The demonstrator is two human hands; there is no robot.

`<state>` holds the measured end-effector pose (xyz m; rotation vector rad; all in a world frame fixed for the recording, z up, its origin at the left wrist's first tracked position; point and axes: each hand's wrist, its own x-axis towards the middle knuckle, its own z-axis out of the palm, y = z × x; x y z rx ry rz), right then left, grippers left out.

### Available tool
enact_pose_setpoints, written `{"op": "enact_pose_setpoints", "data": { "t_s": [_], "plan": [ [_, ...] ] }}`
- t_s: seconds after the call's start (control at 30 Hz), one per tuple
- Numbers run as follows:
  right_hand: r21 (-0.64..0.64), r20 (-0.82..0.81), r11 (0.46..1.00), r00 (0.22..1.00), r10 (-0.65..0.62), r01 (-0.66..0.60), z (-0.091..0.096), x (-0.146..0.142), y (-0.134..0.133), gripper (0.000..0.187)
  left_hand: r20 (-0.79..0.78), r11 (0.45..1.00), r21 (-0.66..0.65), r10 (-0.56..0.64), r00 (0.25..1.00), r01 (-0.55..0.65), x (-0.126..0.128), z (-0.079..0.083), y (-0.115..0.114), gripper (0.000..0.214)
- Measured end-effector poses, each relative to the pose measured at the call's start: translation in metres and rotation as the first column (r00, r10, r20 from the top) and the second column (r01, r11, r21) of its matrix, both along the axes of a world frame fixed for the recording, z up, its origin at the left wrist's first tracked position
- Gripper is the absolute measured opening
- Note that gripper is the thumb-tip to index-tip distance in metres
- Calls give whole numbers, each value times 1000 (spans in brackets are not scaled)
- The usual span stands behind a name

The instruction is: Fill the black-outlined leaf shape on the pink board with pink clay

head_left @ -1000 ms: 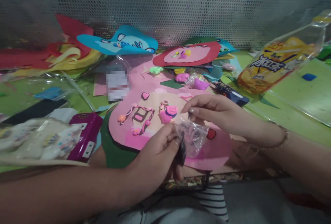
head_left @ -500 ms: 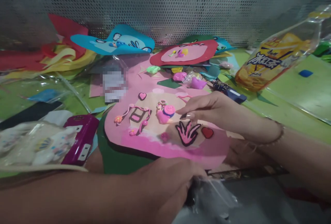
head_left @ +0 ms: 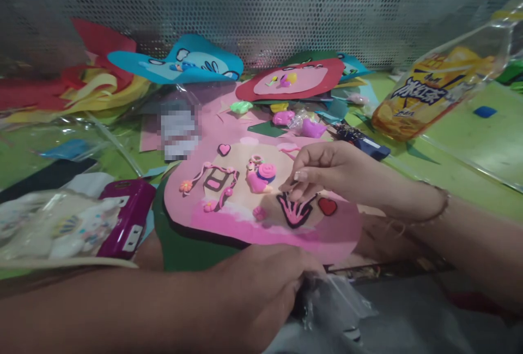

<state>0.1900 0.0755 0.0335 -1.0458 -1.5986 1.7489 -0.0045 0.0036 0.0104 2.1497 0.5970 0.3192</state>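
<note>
A pink craft board [head_left: 261, 229] with clay decorations lies in front of me: a heart, a snail [head_left: 261, 175], a frame shape, a pink and black plant shape [head_left: 295, 211] and a red heart [head_left: 327, 206]. My right hand [head_left: 327, 171] hovers over the plant shape with fingertips pinched together; I cannot make out anything between them. My left hand [head_left: 261, 294] is low at the near edge, closed on a small clear plastic bag [head_left: 330, 305] that holds something dark.
A magenta case [head_left: 126, 218] and a packet with cartoon figures [head_left: 57, 229] lie at the left. Coloured foam shapes, clay lumps [head_left: 286, 118] and a tilted yellow drink bottle [head_left: 441, 95] sit behind, before a perforated metal wall.
My left hand dropped from over the board to the near edge with the plastic bag. The plant shape and red heart came into view. My right hand stayed above them, pinching.
</note>
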Motion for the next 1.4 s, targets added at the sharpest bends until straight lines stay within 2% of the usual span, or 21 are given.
{"op": "enact_pose_setpoints", "data": {
  "t_s": [0.07, 0.17, 0.27, 0.37, 0.43, 0.53, 0.73, 0.93, 1.07, 1.27, 1.4],
  "plan": [
    [-2, -13, 1000, 1000, -8, 8, 1, 1, -2, 20, -1, 998, -18, -52, 999, 52, -1, 0, -1, 28],
    [49, -74, 999, 997, -18, 22, 1, 4, -2, 13, -3, 999, -42, -27, 1000, 27, -2, -3, -1, 28],
    [161, -63, 986, 997, -36, 46, -1, 8, 2, 6, 7, 999, -25, -21, 1000, 21, -2, -5, -2, 28],
    [299, -3, 953, 999, -53, 51, -5, 9, 6, 8, 1, 1000, -4, -25, 1000, 25, -2, -6, -1, 28],
    [336, 8, 941, 999, -44, 39, -6, 9, 6, 10, 9, 999, -16, -30, 1000, 30, -3, -6, -1, 28],
    [290, -1, 955, 998, -60, 58, -7, 9, 6, 8, 17, 998, -45, -44, 999, 45, -4, -7, -1, 27],
    [107, -8, 989, 994, -106, 106, -5, 7, 5, 13, 92, 990, -64, -120, 989, 126, -5, -8, 0, 25],
    [-48, -70, 997, 995, -66, 63, -5, 3, 1, 13, 109, 988, -40, -141, 984, 146, -4, -7, 3, 23],
    [31, -6, 999, 999, -40, 40, -4, 3, 1, 12, 88, 987, -37, -152, 985, 155, -4, -10, 4, 26],
    [107, 68, 994, 998, -20, 13, -4, 5, 6, 24, 103, 990, -20, -134, 986, 137, -5, -10, 0, 25],
    [96, 50, 995, 999, 5, -10, -5, 6, 6, 15, 71, 989, -16, -146, 987, 147, -5, -8, 1, 25]
  ]
}}
